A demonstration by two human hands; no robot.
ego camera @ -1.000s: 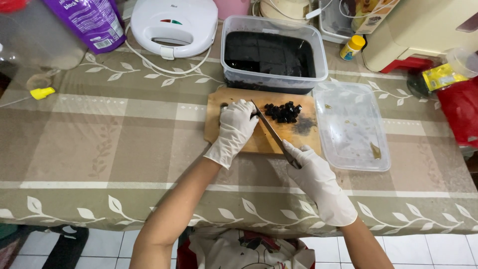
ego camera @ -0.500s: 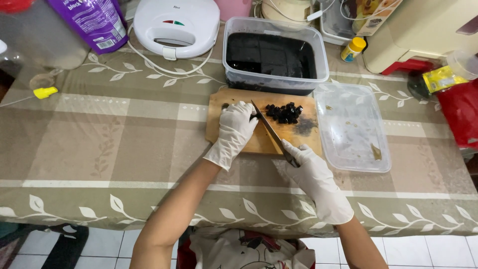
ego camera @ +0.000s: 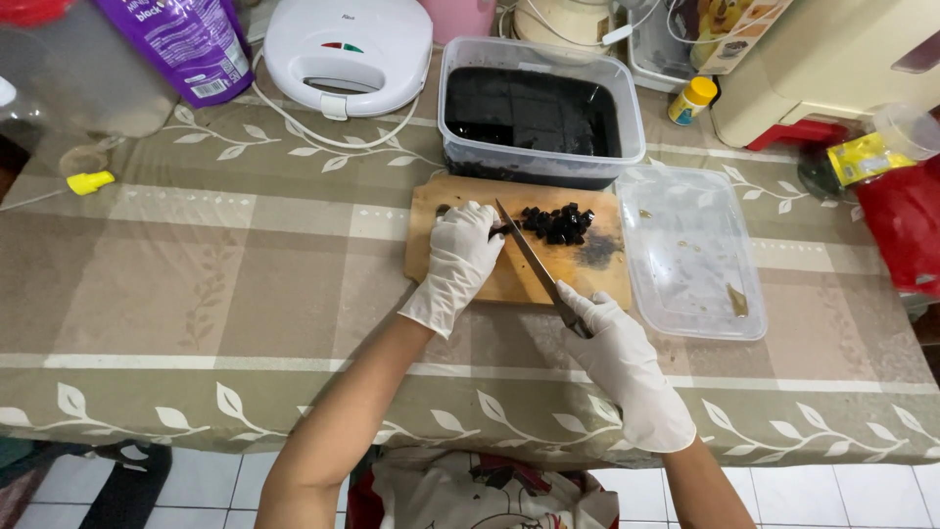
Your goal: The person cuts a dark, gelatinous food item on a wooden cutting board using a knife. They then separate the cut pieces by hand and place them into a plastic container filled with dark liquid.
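Both my hands wear white gloves. My left hand (ego camera: 460, 260) presses down on a piece of black jelly on the wooden cutting board (ego camera: 509, 279), fingers bent over it. My right hand (ego camera: 617, 358) grips the handle of a knife (ego camera: 529, 260), whose blade runs up and left across the board beside my left fingers. A small pile of black jelly cubes (ego camera: 558, 223) lies on the board just right of the blade. Behind the board stands a clear plastic container (ego camera: 539, 108) full of black jelly cut into squares.
A clear plastic lid (ego camera: 690, 250) lies right of the board. At the back stand a white sandwich maker (ego camera: 348, 44), a purple pouch (ego camera: 191, 44) and a small yellow-capped bottle (ego camera: 693, 100). A red bag (ego camera: 906, 225) sits at the right edge, a yellow cap (ego camera: 90, 182) at the left.
Almost nothing differs; my hands and the knife stay in the same place on the board, with only a slight shift of the view.
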